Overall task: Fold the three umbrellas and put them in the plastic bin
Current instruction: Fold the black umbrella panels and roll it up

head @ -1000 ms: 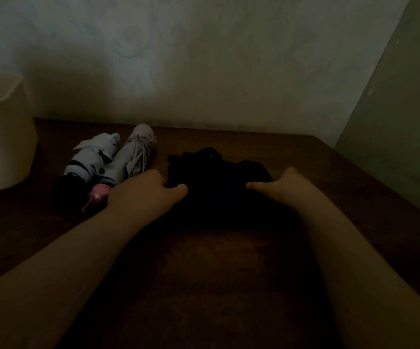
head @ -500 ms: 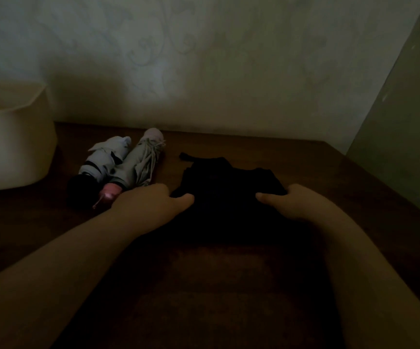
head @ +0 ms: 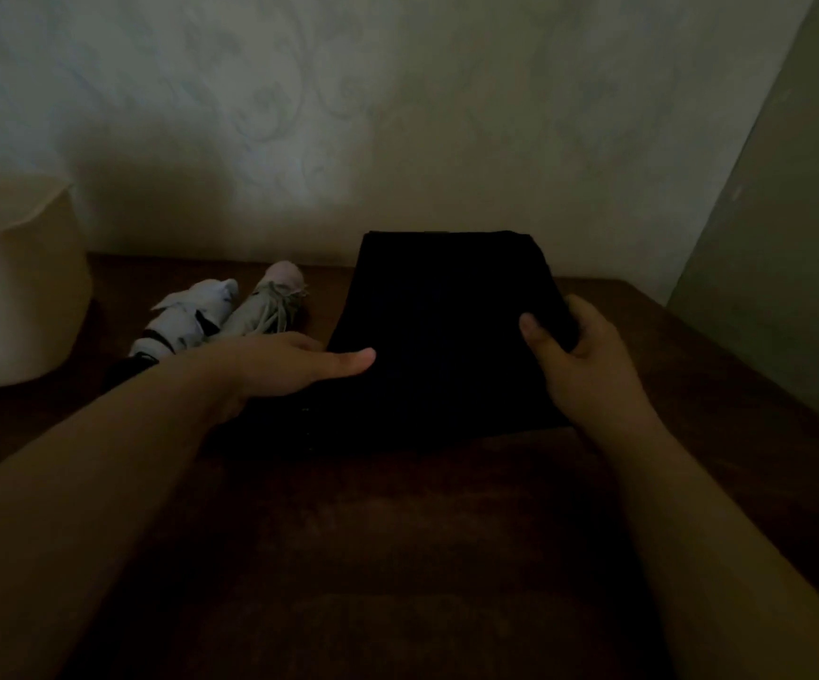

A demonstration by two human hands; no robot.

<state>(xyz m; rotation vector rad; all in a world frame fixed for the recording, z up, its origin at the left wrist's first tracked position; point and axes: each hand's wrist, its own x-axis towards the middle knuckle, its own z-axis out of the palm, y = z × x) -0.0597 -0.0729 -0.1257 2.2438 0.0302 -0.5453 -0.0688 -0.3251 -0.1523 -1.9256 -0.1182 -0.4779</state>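
The scene is dim. A black umbrella is raised off the brown table, its dark cloth standing as a flat upright sheet in front of the wall. My right hand grips its right edge, thumb in front and fingers behind. My left hand lies flat against its lower left edge, thumb stretched across the cloth. Two folded umbrellas lie side by side at the left: a white one with black bands and a grey one with a pink tip. The cream plastic bin stands at the far left.
The dark wooden table runs to a patterned pale wall at the back. A greenish panel closes off the right side. The black umbrella's details are lost in the dark.
The black umbrella has been lifted from lying flat on the table to standing upright. My right hand has taken hold of its right edge. My left hand's thumb has stretched out over it.
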